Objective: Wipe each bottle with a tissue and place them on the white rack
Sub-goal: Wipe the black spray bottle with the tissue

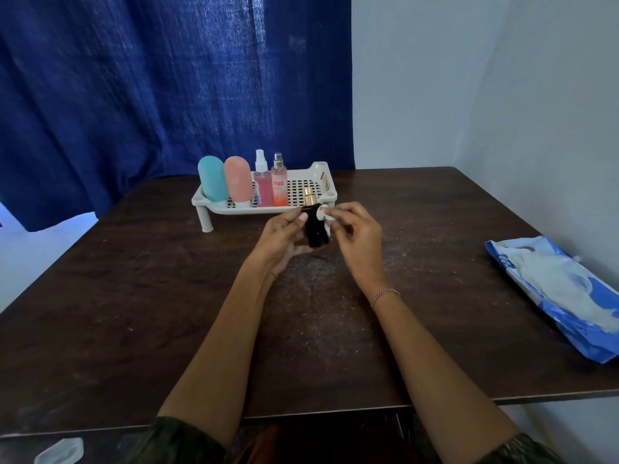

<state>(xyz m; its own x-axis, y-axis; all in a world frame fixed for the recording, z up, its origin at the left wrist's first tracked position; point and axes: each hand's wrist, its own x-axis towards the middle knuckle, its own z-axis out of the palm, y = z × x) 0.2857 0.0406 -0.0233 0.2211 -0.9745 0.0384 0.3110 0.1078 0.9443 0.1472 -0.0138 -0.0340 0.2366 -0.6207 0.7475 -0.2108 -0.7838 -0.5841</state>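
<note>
My left hand (pixel 280 236) grips a small black bottle (pixel 316 232) with a gold spray top, held upright above the table's middle. My right hand (pixel 357 233) presses a small white tissue (pixel 324 214) against the bottle's upper right side. Just behind stands the white rack (pixel 321 182) on short legs. On its left half stand a teal bottle (pixel 212 178), a pink bottle (pixel 237 181), a clear spray bottle with pink liquid (pixel 263 182) and an orange-pink spray bottle (pixel 279 184). The rack's right half holds nothing.
The dark wooden table (pixel 134 296) has a dusty patch in its middle. A blue and white tissue pack (pixel 556 293) lies at the right edge. A blue curtain (pixel 167 78) hangs behind, a pale wall to the right. A clear lid-like object (pixel 60 452) sits at bottom left.
</note>
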